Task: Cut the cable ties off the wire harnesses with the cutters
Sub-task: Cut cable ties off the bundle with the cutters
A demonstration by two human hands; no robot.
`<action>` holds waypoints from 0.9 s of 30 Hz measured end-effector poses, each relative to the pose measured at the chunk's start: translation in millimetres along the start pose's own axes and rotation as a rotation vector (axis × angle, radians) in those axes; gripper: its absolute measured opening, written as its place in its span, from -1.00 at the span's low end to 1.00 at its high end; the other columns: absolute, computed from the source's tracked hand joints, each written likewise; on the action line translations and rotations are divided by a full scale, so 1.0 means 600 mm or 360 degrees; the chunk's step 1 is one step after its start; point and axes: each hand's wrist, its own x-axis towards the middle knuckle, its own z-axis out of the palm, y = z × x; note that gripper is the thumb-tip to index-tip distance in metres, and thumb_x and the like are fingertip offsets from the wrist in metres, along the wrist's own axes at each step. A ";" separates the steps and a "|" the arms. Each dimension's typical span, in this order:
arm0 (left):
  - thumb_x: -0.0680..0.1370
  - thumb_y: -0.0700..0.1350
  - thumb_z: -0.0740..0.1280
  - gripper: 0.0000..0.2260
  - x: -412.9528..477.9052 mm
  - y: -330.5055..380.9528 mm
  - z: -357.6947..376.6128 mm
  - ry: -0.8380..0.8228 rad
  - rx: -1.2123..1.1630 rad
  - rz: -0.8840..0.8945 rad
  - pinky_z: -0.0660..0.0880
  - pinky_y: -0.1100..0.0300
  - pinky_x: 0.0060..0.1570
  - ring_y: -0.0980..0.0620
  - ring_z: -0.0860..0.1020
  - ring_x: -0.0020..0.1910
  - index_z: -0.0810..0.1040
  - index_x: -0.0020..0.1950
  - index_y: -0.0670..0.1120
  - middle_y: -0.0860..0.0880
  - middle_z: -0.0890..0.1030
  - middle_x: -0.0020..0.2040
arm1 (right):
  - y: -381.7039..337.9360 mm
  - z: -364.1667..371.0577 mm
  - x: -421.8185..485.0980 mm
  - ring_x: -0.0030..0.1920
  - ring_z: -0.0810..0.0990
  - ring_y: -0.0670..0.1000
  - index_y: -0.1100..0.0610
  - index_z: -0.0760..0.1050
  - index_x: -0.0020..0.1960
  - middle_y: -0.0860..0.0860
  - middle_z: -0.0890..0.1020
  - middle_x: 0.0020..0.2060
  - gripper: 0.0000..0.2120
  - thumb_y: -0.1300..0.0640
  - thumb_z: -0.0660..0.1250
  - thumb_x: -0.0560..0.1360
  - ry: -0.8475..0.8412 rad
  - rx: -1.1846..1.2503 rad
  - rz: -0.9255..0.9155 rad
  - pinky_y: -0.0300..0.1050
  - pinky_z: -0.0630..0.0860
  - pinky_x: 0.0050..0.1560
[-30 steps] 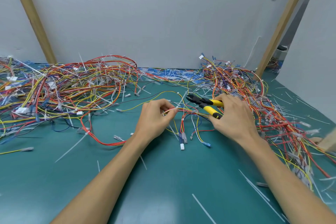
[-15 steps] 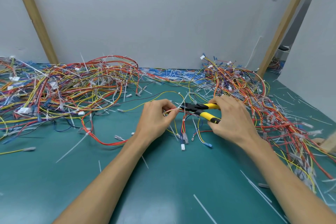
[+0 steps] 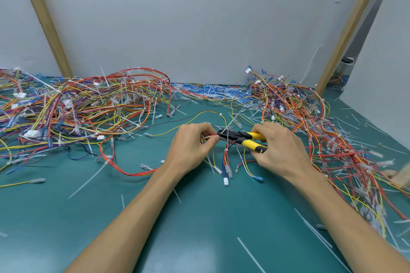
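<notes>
Cutters (image 3: 240, 136) closer to red harness (image 3: 226, 157) between left fingers (image 3: 205, 127), right fingers (image 3: 269, 127) round yellow handles (image 3: 255, 135)

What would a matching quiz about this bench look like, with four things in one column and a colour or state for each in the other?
Things:
1. cutters
2. left hand
3. mat
4. loose ties

Colour or state:
A. teal
B. white, scattered about
C. pinches a harness
D. held by the right hand

Pairs: 1-D, 2-C, 3-A, 4-B
</notes>
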 end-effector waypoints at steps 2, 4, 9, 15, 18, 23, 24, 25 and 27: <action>0.52 -0.05 0.44 -0.95 -0.002 -0.003 0.000 -0.0046 0.0025 -0.0011 0.38 0.26 -0.29 0.31 0.47 -0.37 0.67 -0.14 0.03 0.25 0.56 -0.35 | 0.001 0.000 0.000 -0.19 0.48 0.10 0.00 0.42 -0.14 -0.08 0.49 -0.29 -0.80 -0.06 0.41 0.41 -0.0063 0.0028 0.0019 -0.04 0.46 -0.26; 0.53 -0.03 0.44 -0.95 -0.004 -0.005 0.001 -0.0077 0.0089 -0.0035 0.39 0.19 -0.27 0.27 0.45 -0.39 0.67 -0.14 0.06 0.24 0.55 -0.35 | 0.004 0.001 -0.001 -0.26 0.47 0.13 0.00 0.39 -0.21 -0.06 0.48 -0.37 -0.79 -0.07 0.38 0.40 -0.0132 0.0067 0.0043 -0.04 0.46 -0.30; 0.52 -0.03 0.44 -0.96 -0.009 -0.003 0.004 -0.0064 0.0166 -0.0102 0.49 0.14 -0.20 0.11 0.50 -0.29 0.66 -0.13 0.09 0.16 0.64 -0.26 | 0.007 0.006 -0.001 -0.35 0.46 0.14 0.02 0.34 -0.31 -0.01 0.45 -0.48 -0.82 -0.06 0.25 0.33 -0.0324 0.0101 0.0085 -0.07 0.43 -0.36; 0.52 -0.04 0.43 -0.94 -0.010 -0.003 0.006 -0.0109 0.0135 -0.0134 0.49 0.13 -0.20 0.07 0.49 -0.29 0.66 -0.14 0.09 0.15 0.65 -0.26 | 0.008 0.005 0.002 -0.36 0.47 0.14 0.06 0.41 -0.32 0.03 0.47 -0.48 -0.85 -0.01 0.24 0.30 -0.0413 0.0092 0.0129 -0.08 0.40 -0.39; 0.52 -0.04 0.44 -0.94 -0.010 -0.004 0.006 -0.0108 0.0090 -0.0154 0.42 0.15 -0.26 0.10 0.47 -0.33 0.66 -0.16 0.08 0.13 0.62 -0.31 | 0.008 0.004 0.003 -0.35 0.46 0.15 0.08 0.42 -0.31 0.05 0.48 -0.47 -0.84 -0.01 0.24 0.31 -0.0428 0.0096 0.0148 -0.07 0.42 -0.36; 0.50 -0.04 0.45 -0.85 -0.010 -0.003 0.006 -0.0093 0.0039 -0.0189 0.27 0.23 -0.35 0.18 0.44 -0.39 0.61 -0.25 0.14 0.19 0.53 -0.43 | 0.009 0.004 0.003 -0.38 0.43 0.14 0.08 0.42 -0.34 0.05 0.47 -0.48 -0.83 -0.03 0.22 0.27 -0.0433 0.0120 0.0150 -0.06 0.38 -0.39; 0.50 -0.04 0.45 -0.84 -0.010 -0.003 0.006 -0.0092 0.0039 -0.0193 0.26 0.23 -0.36 0.18 0.44 -0.39 0.60 -0.26 0.14 0.20 0.52 -0.44 | 0.009 0.004 0.003 -0.38 0.43 0.14 0.08 0.42 -0.34 0.06 0.47 -0.48 -0.83 -0.03 0.23 0.28 -0.0437 0.0118 0.0149 -0.06 0.38 -0.39; 0.50 -0.04 0.45 -0.84 -0.010 -0.002 0.006 -0.0092 0.0039 -0.0196 0.26 0.24 -0.37 0.19 0.44 -0.40 0.60 -0.27 0.15 0.21 0.52 -0.45 | 0.009 0.005 0.004 -0.37 0.43 0.14 0.08 0.42 -0.34 0.06 0.47 -0.48 -0.83 -0.03 0.23 0.28 -0.0439 0.0119 0.0146 -0.06 0.38 -0.39; 0.50 -0.04 0.45 -0.83 -0.010 -0.002 0.007 -0.0089 0.0038 -0.0194 0.27 0.24 -0.38 0.19 0.44 -0.41 0.59 -0.28 0.15 0.23 0.52 -0.46 | 0.009 0.005 0.005 -0.38 0.42 0.14 0.08 0.43 -0.34 0.07 0.47 -0.48 -0.82 -0.03 0.22 0.27 -0.0438 0.0128 0.0140 -0.07 0.36 -0.40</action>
